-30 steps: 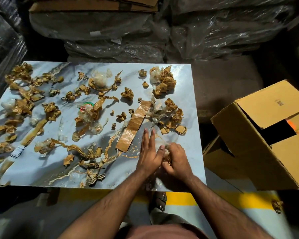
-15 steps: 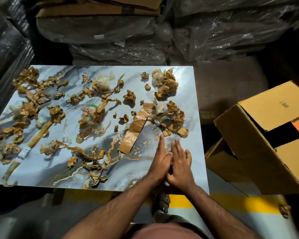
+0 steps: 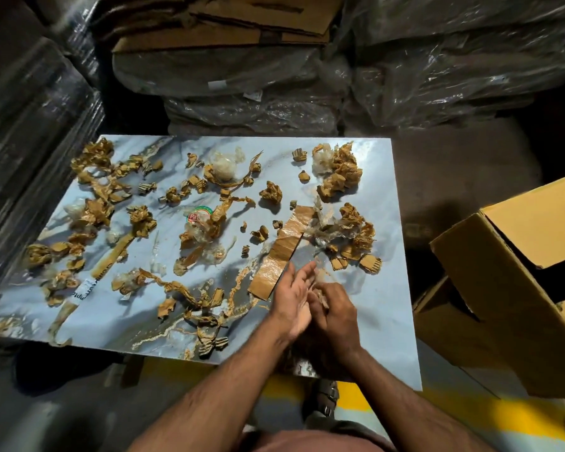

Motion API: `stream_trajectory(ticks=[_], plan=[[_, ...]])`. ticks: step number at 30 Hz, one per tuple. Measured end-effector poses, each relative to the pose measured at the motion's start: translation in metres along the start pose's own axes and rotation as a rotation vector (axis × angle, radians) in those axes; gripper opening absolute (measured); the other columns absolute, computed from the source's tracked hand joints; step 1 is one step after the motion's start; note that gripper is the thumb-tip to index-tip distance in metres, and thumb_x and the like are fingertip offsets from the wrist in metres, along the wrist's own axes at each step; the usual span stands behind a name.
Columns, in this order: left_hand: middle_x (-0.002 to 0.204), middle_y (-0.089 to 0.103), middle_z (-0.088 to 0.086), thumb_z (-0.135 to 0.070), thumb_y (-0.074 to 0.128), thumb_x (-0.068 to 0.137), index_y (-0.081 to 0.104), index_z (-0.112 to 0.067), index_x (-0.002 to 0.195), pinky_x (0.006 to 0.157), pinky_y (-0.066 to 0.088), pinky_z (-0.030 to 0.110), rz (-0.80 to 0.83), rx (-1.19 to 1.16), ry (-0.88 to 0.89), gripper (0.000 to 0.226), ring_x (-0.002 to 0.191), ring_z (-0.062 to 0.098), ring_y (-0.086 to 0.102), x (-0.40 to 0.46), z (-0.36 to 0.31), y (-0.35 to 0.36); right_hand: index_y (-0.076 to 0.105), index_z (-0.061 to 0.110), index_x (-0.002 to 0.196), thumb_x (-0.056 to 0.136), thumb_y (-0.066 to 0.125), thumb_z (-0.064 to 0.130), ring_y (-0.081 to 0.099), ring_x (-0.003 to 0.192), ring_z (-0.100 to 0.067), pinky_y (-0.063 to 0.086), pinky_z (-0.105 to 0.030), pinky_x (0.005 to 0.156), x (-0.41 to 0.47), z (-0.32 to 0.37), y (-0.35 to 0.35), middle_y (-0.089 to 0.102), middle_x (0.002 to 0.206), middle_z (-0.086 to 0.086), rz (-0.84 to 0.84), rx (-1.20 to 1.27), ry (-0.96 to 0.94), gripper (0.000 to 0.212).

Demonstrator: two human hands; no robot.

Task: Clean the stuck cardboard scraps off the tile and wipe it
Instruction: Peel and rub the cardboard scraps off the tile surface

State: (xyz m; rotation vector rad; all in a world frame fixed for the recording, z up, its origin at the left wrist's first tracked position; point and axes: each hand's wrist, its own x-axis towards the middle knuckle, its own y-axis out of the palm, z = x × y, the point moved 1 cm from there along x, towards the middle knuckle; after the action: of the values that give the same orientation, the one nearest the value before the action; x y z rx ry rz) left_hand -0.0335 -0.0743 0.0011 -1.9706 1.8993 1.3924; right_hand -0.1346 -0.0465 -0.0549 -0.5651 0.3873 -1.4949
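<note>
Pale, crumpled film scrap (image 3: 320, 296) is pinched in the curled fingers of the right hand (image 3: 335, 316), while the left hand (image 3: 292, 301) lies alongside with fingers straight, both near the front right corner of the glossy blue-grey marbled tile (image 3: 385, 288). Torn brown corrugated cardboard scraps (image 3: 340, 177) cover the tile from left edge to right edge, with a flat brown tape strip (image 3: 279, 256) just left of the hands. An open brown cardboard box (image 3: 516, 288) stands beyond the right edge.

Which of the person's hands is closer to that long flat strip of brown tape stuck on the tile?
The left. The left hand lies right beside the brown tape strip, its fingers at the strip's near end. The right hand sits further right, behind the left hand, curled around a small scrap.
</note>
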Motion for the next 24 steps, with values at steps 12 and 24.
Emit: stream_trajectory(ticks=[12,24], plan=[[0.112,0.071,0.002,-0.041,0.045,0.098,0.069,-0.018,0.109,0.099,0.045,0.030,-0.022,0.091,0.157,0.034,0.110,0.015,0.062,-0.003,-0.119,-0.067,0.068,0.024,0.082,0.088,0.049,0.043,0.061,0.061,-0.013,0.050,-0.037,0.055,0.119,0.110,0.061,0.065,0.068,0.005,-0.011,0.222,0.010,0.027],[0.135,0.057,0.009,-0.017,0.045,0.102,0.054,-0.023,0.127,0.095,0.043,0.031,-0.494,0.469,0.386,0.027,0.117,0.020,0.055,0.033,-0.250,-0.223,0.050,0.014,0.095,0.089,0.012,0.068,0.053,0.094,-0.029,0.040,-0.046,0.083,0.255,0.220,0.210,0.056,0.101,-0.011,0.362,-0.396,-0.116,0.066]])
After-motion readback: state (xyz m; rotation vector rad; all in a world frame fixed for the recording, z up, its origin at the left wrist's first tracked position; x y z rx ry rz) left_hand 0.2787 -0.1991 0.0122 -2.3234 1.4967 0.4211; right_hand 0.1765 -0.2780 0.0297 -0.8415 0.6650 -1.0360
